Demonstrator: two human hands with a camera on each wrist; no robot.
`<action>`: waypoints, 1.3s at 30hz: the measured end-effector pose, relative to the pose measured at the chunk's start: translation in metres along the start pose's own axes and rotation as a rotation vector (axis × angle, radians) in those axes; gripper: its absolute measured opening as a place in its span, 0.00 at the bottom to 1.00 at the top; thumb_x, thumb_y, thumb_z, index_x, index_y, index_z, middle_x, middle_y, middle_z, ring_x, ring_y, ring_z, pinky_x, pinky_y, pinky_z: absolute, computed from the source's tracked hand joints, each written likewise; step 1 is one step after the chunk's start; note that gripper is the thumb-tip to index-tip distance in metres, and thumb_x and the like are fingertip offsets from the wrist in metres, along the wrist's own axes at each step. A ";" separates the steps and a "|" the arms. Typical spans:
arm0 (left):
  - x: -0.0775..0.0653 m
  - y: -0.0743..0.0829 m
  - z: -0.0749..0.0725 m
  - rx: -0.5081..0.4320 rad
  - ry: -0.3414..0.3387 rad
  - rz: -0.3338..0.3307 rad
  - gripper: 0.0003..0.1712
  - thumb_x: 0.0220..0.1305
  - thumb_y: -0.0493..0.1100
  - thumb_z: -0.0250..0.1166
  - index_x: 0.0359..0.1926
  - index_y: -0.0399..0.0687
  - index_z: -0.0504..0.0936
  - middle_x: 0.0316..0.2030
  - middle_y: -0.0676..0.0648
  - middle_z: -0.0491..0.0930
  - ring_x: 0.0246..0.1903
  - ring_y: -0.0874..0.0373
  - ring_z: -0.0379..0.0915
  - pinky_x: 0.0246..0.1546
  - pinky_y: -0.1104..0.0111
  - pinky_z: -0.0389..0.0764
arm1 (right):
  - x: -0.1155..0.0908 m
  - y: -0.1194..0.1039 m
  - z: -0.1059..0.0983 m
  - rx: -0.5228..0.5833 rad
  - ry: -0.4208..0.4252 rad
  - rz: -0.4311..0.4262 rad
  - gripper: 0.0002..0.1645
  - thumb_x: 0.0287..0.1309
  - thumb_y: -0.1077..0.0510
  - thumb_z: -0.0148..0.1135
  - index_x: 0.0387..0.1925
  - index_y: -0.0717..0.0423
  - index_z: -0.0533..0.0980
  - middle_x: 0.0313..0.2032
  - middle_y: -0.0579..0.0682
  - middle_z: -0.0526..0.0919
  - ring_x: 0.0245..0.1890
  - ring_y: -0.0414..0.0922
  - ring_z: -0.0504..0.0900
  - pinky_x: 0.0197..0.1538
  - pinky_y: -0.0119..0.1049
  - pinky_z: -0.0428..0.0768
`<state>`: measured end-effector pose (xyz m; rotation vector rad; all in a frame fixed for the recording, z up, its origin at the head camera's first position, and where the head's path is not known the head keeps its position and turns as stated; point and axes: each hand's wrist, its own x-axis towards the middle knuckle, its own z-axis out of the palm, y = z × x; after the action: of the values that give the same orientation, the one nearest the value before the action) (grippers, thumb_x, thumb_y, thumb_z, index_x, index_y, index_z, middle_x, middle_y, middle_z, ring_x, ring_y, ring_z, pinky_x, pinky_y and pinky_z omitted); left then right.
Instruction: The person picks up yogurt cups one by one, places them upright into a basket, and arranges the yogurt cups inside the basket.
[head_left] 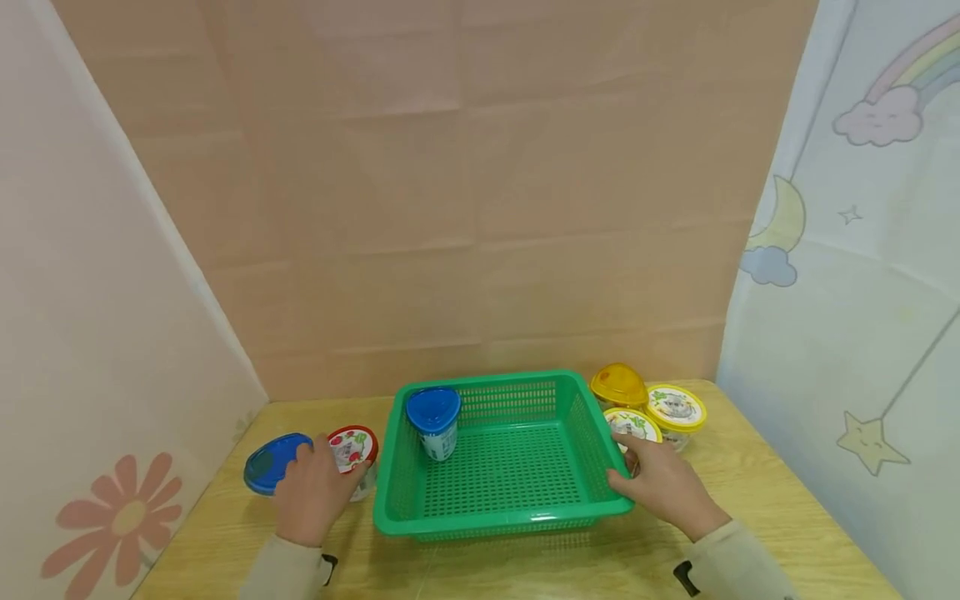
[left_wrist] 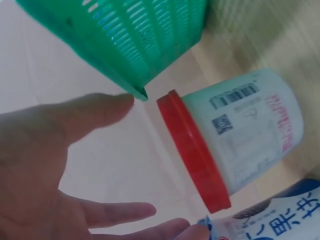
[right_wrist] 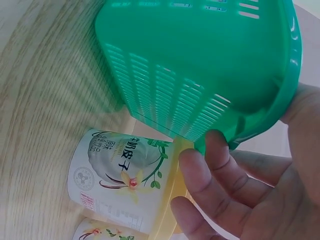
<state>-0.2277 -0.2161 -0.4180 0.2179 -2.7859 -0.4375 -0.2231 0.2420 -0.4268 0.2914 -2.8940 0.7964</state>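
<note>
My left hand is over the left side of the table, between a blue-lidded tub and a red-lidded cup. In the left wrist view its thumb and fingers are spread, with nothing between them; the red lid lies just beyond. My right hand is at the right end of the green basket, its thumb at the rim. Its fingertips are right at the yellow lid of a white cup beside the basket.
Inside the basket, at its left, stands a blue-lidded cup. To the right are an orange-lidded tub and another yellow-lidded cup. A tan backdrop rises behind the wooden table, with printed cloths at both sides.
</note>
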 end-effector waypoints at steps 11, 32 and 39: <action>0.020 0.000 0.005 0.021 -0.092 -0.031 0.50 0.50 0.66 0.73 0.54 0.24 0.71 0.37 0.30 0.74 0.29 0.38 0.75 0.24 0.47 0.77 | 0.002 0.001 0.001 -0.010 -0.007 0.014 0.35 0.56 0.53 0.68 0.64 0.61 0.74 0.26 0.41 0.77 0.20 0.38 0.68 0.23 0.34 0.66; 0.033 -0.002 0.011 0.050 -0.182 -0.031 0.52 0.48 0.67 0.73 0.54 0.25 0.71 0.39 0.27 0.73 0.35 0.36 0.75 0.30 0.46 0.79 | 0.000 -0.001 -0.002 -0.013 -0.013 0.016 0.35 0.56 0.52 0.68 0.64 0.61 0.73 0.27 0.41 0.77 0.20 0.38 0.68 0.23 0.34 0.65; 0.033 -0.001 0.013 0.042 -0.162 -0.006 0.52 0.49 0.67 0.73 0.54 0.23 0.71 0.38 0.27 0.74 0.35 0.37 0.75 0.31 0.45 0.80 | 0.000 0.001 0.002 -0.032 0.027 -0.010 0.34 0.56 0.53 0.67 0.62 0.62 0.75 0.24 0.40 0.74 0.17 0.36 0.63 0.22 0.32 0.61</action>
<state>-0.2629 -0.2200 -0.4207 0.2087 -2.9562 -0.4154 -0.2237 0.2418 -0.4286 0.2892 -2.8754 0.7458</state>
